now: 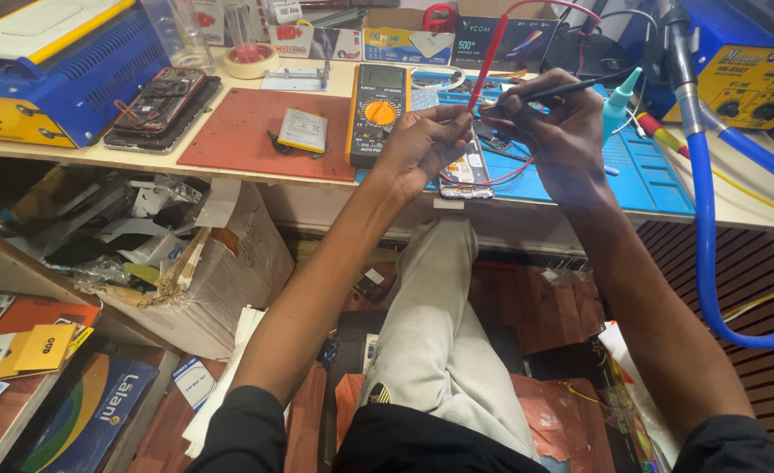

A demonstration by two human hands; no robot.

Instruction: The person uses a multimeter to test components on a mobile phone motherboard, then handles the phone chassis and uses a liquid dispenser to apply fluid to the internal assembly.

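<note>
An opened phone (466, 171) with its board exposed lies at the front edge of a blue work mat (650, 175). My left hand (422, 140) grips a red test probe (489, 54) that points down at the phone. My right hand (558, 123) holds a black test probe (549, 89), tip aimed left toward the same spot. Both hands hover just above the phone. A yellow and grey multimeter (376, 112) lies just left of my left hand, its red and black leads looping behind.
A red mat (238, 131) carries a small battery (303, 130). Another opened phone (161, 101) lies beside a blue and yellow machine (50, 70). A soldering station (746, 74) with a blue hose (707, 228) stands right. Cluttered boxes (177, 254) sit below the bench.
</note>
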